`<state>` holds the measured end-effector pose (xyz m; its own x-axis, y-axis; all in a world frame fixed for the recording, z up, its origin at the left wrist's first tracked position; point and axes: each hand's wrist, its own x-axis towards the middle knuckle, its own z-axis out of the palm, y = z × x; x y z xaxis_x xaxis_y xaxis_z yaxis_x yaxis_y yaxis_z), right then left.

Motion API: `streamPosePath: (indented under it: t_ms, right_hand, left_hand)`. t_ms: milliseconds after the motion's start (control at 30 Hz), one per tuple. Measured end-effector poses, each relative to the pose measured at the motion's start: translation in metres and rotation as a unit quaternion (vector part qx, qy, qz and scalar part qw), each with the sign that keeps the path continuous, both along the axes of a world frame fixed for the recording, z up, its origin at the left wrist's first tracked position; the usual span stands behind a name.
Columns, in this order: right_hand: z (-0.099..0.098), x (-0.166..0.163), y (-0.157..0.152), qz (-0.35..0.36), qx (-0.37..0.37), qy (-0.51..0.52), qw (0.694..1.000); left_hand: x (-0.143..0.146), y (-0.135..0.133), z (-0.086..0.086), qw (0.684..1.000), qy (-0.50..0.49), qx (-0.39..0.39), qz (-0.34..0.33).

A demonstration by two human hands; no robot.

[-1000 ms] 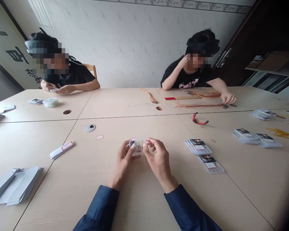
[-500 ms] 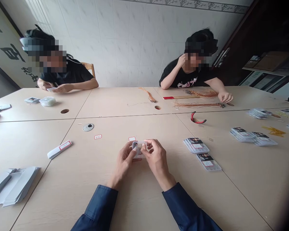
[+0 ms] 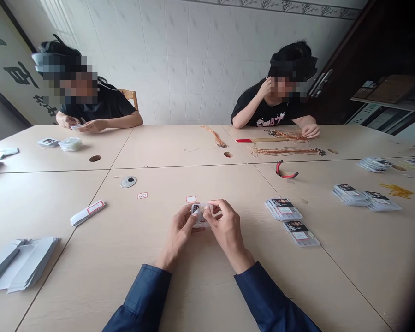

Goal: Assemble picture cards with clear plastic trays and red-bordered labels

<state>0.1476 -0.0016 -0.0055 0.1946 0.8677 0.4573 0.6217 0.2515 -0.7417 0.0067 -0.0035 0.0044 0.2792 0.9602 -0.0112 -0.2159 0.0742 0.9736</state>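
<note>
Here your left hand (image 3: 178, 237) and right hand (image 3: 227, 229) pinch a clear pack (image 3: 200, 215) between the fingertips; a loose grip could drop it

One head-worn camera, looking forward and down across a table (image 3: 72, 258), left hand (image 3: 177, 237) and right hand (image 3: 227, 233) close at six o'clock, tiled wall (image 3: 183, 64) far off at twelve o'clock
</note>
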Motion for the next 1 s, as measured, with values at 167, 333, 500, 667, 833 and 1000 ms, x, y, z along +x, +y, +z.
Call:
streamPosePath:
  t_ms: [167,333,500,667,833,1000]
  right_hand:
    - [-0.0017,0.0007,0.0009,0.009,-0.002,-0.001,1.000]
    - [-0.0031,0.0012,0.0011,0.013,0.003,-0.009,1.000]
    - [-0.0028,0.0006,0.0018,0.009,0.003,-0.002,1.000]
    - [-0.0011,0.0005,0.0020,0.004,0.000,0.011,1.000]
    - [-0.0009,0.0006,0.0016,0.002,0.002,0.016,1.000]
    - [-0.0008,0.0001,0.0013,0.003,-0.001,0.018,1.000]
  left_hand:
    - [-0.0003,-0.0011,0.0007,1.000,0.015,0.010,-0.003]
    - [-0.0005,-0.0012,0.0008,1.000,0.024,0.011,-0.004]
    - [-0.0007,-0.0004,0.0005,1.000,0.022,0.001,0.004]
    - [0.0001,-0.0022,0.0043,1.000,0.022,0.008,-0.006]
    - [0.0004,-0.0042,0.0067,1.000,0.028,0.012,-0.006]
    - [0.0000,-0.0037,0.0038,0.999,0.036,0.014,0.000]
